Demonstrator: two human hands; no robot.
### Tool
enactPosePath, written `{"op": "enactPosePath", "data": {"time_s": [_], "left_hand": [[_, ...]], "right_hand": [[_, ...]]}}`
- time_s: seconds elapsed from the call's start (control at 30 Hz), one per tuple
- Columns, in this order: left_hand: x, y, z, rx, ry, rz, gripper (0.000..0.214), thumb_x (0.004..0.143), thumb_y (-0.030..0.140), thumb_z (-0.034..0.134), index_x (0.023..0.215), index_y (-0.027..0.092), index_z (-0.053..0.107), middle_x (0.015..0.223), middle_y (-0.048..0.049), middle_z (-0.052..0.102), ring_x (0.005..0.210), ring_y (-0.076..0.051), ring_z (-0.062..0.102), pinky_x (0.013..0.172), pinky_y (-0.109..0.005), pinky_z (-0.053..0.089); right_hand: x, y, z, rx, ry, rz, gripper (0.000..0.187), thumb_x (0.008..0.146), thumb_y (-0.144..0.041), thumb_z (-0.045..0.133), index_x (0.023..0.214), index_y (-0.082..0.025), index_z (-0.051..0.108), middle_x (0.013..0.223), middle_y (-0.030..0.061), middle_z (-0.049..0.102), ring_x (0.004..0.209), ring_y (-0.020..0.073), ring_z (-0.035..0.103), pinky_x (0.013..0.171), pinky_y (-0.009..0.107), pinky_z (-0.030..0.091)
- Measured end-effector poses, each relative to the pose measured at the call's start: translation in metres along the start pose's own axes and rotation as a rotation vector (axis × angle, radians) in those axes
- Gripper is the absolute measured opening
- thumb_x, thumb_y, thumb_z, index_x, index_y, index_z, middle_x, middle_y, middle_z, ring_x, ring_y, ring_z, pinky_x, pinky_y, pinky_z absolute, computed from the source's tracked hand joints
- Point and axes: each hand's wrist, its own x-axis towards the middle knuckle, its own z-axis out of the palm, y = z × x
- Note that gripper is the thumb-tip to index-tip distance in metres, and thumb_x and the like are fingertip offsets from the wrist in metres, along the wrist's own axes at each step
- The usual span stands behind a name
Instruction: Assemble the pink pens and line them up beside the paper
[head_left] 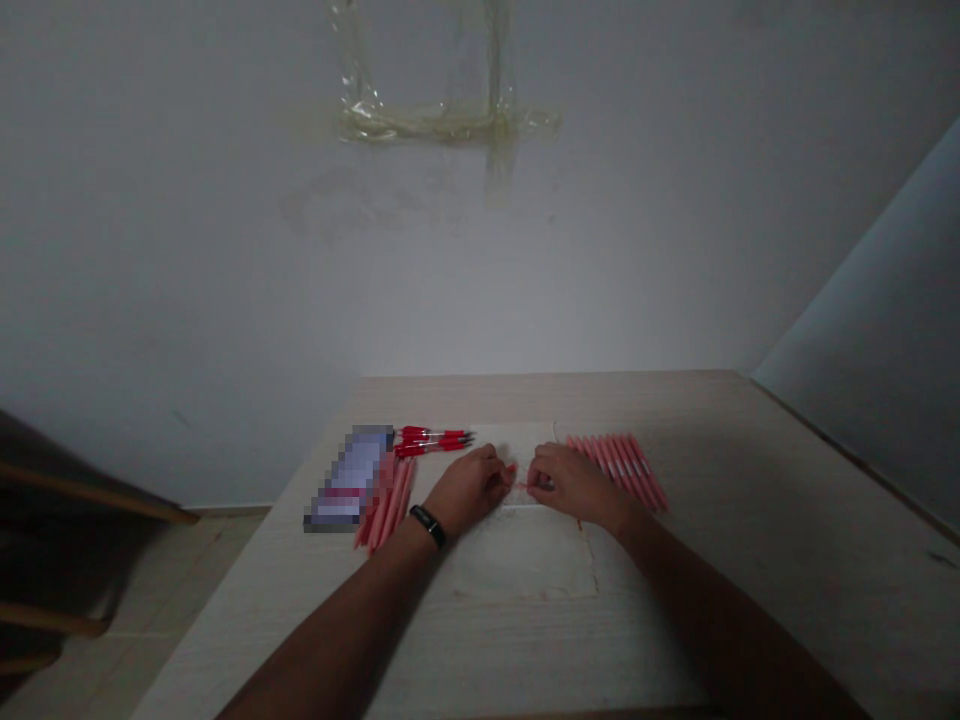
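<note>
Dim wall (652, 250) behind pale table (757, 500)

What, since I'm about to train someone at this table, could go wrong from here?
The small reddish piece in the left hand could slip, since it seems held only by the fingertips. The right hand overlaps the row of pink sticks in this view, so it might nudge them out of line. The black wristband sits close to the other pink sticks, so the left arm could brush and scatter them.

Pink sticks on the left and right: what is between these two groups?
The head view shows the left hand and the right hand there, with a small pinkish piece between these hands.
</note>
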Motion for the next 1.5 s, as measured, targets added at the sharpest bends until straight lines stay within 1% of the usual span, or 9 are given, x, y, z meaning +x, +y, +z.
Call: {"op": "enactPosePath", "data": {"time_s": [0.1, 0.2, 0.3, 0.43, 0.57, 0.8, 0.97, 1.13, 1.5], "left_hand": [[0.001, -0.002, 0.0, -0.047, 0.045, -0.038, 0.011, 0.087, 0.022, 0.06, 0.084, 0.018, 0.069, 0.087, -0.0055, 0.062, 0.075, -0.015, 0.057, 0.068, -0.025, 0.042], [0.002, -0.003, -0.002, -0.072, 0.079, -0.075, 0.009, 0.086, 0.022, 0.061, 0.084, 0.018, 0.069, 0.087, -0.0056, 0.063, 0.076, -0.015, 0.057, 0.067, -0.026, 0.041], [0.002, -0.002, -0.002, -0.096, 0.106, -0.085, 0.008, 0.085, 0.022, 0.061, 0.084, 0.018, 0.067, 0.085, -0.0048, 0.063, 0.075, -0.015, 0.056, 0.067, -0.026, 0.041], [0.003, 0.0, -0.003, -0.124, 0.138, -0.069, 0.01, 0.087, 0.025, 0.062, 0.083, 0.018, 0.066, 0.085, -0.0042, 0.062, 0.075, -0.014, 0.055, 0.066, -0.025, 0.04], [0.003, -0.001, -0.003, -0.134, 0.152, -0.048, 0.013, 0.089, 0.028, 0.06, 0.084, 0.017, 0.066, 0.084, -0.0044, 0.062, 0.075, -0.014, 0.055, 0.067, -0.025, 0.04], [0.002, -0.001, -0.004, -0.17, 0.156, -0.034, 0.015, 0.09, 0.031, 0.06, 0.086, 0.017, 0.065, 0.085, -0.0042, 0.063, 0.076, -0.014, 0.056, 0.069, -0.025, 0.042], [0.002, -0.002, -0.002, -0.177, 0.177, -0.011, 0.009, 0.089, 0.024, 0.061, 0.086, 0.017, 0.065, 0.085, -0.0032, 0.062, 0.076, -0.014, 0.055, 0.069, -0.025, 0.041], [0.002, 0.0, -0.001, -0.162, 0.158, -0.03, 0.007, 0.088, 0.023, 0.062, 0.086, 0.017, 0.065, 0.083, -0.0024, 0.062, 0.074, -0.014, 0.055, 0.066, -0.025, 0.04], [0.0, 0.005, 0.0, -0.172, 0.12, 0.006, 0.01, 0.088, 0.027, 0.063, 0.087, 0.018, 0.068, 0.085, -0.0037, 0.064, 0.077, -0.015, 0.057, 0.069, -0.025, 0.04]], "right_hand": [[-0.001, 0.002, -0.003, 0.003, 0.046, 0.03, 0.005, 0.081, -0.014, 0.066, 0.08, -0.018, 0.063, 0.081, 0.0018, 0.064, 0.077, 0.0149, 0.057, 0.07, 0.025, 0.038], [-0.003, 0.005, -0.008, 0.025, 0.06, 0.052, 0.004, 0.085, -0.017, 0.064, 0.082, -0.018, 0.06, 0.077, 0.0003, 0.062, 0.07, 0.0137, 0.055, 0.063, 0.024, 0.035], [-0.003, 0.006, -0.01, 0.056, 0.056, 0.051, 0.006, 0.086, -0.017, 0.063, 0.082, -0.019, 0.058, 0.076, -0.0008, 0.061, 0.068, 0.0133, 0.054, 0.06, 0.023, 0.033], [-0.002, 0.004, -0.011, 0.061, 0.095, -0.004, 0.007, 0.086, -0.013, 0.061, 0.087, -0.019, 0.059, 0.08, -0.0004, 0.061, 0.071, 0.0135, 0.054, 0.065, 0.024, 0.035], [-0.002, 0.003, -0.013, 0.067, 0.127, -0.05, 0.006, 0.089, -0.014, 0.059, 0.093, -0.019, 0.061, 0.088, 0.0015, 0.063, 0.077, 0.0143, 0.055, 0.071, 0.025, 0.038], [-0.002, 0.004, -0.013, 0.071, 0.13, -0.082, 0.006, 0.089, -0.014, 0.061, 0.093, -0.019, 0.062, 0.089, 0.0021, 0.064, 0.08, 0.0151, 0.057, 0.073, 0.025, 0.04], [-0.002, 0.004, -0.014, 0.051, 0.152, -0.101, 0.006, 0.089, -0.014, 0.062, 0.092, -0.019, 0.062, 0.087, 0.0017, 0.062, 0.081, 0.0154, 0.057, 0.075, 0.026, 0.04], [-0.002, 0.001, -0.014, 0.054, 0.152, -0.111, 0.007, 0.088, -0.013, 0.064, 0.091, -0.019, 0.062, 0.088, 0.0018, 0.062, 0.083, 0.0157, 0.058, 0.074, 0.026, 0.041], [-0.002, -0.003, -0.003, 0.192, 0.127, -0.115, 0.005, 0.092, -0.021, 0.065, 0.092, -0.018, 0.061, 0.088, 0.0009, 0.061, 0.082, 0.014, 0.058, 0.073, 0.023, 0.042]]}}
